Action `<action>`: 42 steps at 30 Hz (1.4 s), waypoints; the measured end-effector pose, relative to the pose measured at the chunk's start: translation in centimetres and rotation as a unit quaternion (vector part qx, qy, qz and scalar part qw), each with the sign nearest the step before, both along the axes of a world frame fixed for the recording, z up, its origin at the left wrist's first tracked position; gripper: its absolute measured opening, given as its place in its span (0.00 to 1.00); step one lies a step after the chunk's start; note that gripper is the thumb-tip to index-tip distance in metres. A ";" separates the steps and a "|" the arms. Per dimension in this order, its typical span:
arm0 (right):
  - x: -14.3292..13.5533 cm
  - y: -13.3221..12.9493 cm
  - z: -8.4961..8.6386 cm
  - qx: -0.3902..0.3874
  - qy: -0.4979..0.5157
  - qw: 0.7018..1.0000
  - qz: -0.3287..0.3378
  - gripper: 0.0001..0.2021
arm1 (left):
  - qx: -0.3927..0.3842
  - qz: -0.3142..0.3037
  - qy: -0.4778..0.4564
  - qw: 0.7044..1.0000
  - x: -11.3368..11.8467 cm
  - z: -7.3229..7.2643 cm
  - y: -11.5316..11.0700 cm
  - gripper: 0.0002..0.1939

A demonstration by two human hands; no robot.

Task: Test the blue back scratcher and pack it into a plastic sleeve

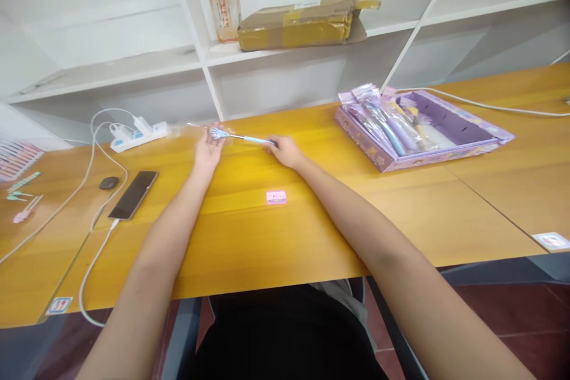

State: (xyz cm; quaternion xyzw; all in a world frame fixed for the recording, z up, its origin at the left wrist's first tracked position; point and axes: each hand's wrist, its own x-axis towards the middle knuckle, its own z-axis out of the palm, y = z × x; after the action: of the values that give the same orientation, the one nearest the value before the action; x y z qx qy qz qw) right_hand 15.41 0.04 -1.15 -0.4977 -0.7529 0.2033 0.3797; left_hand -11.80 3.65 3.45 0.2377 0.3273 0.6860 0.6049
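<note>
A light-blue back scratcher [256,139] with a thin metal shaft and a hand-shaped head lies level between my hands, just above the table. My right hand [287,151] is closed round the end of its handle. At the other end, my left hand [208,151] holds the head, palm up, with the fingers partly hidden behind it. What looks like clear plastic shows by the left fingertips, too faint to make out. On the table below the shaft lies a small pink card [276,197].
To the right, a purple box [463,154] holds several wrapped items. Left are a phone [133,195] on a charging cable, a black round object [108,183] and a power strip [139,138]. A shelf behind carries a bottle [225,9] and a taped carton [294,29].
</note>
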 end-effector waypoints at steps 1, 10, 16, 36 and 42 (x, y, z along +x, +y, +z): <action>0.0 -0.1 0.0 -0.003 0.001 1.000 0.003 0.14 | 0.007 -0.012 0.007 1.000 0.4 -0.1 -0.2 0.14; -0.3 -0.4 0.1 -0.018 0.016 0.999 0.041 0.13 | 0.024 -0.112 0.046 0.992 4.2 -1.8 -2.1 0.04; -0.5 0.4 -0.9 -0.093 0.194 0.973 0.084 0.14 | 0.020 -0.076 0.042 0.996 3.5 -2.0 -1.7 0.01; -0.6 0.6 -1.3 -0.051 0.135 0.988 0.060 0.22 | 0.008 -0.206 0.134 0.969 6.7 -3.4 -4.1 0.06; -0.1 0.8 -1.5 -0.070 0.180 0.976 0.104 0.21 | -0.011 -0.175 0.103 0.979 5.1 -2.9 -3.2 0.05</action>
State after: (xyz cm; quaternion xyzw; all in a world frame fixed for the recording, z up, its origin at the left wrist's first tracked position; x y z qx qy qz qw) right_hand 15.28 0.81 -2.64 -0.3972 -0.7035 0.3805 0.4501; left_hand -6.73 0.48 0.60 0.3541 0.3487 0.5376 0.6811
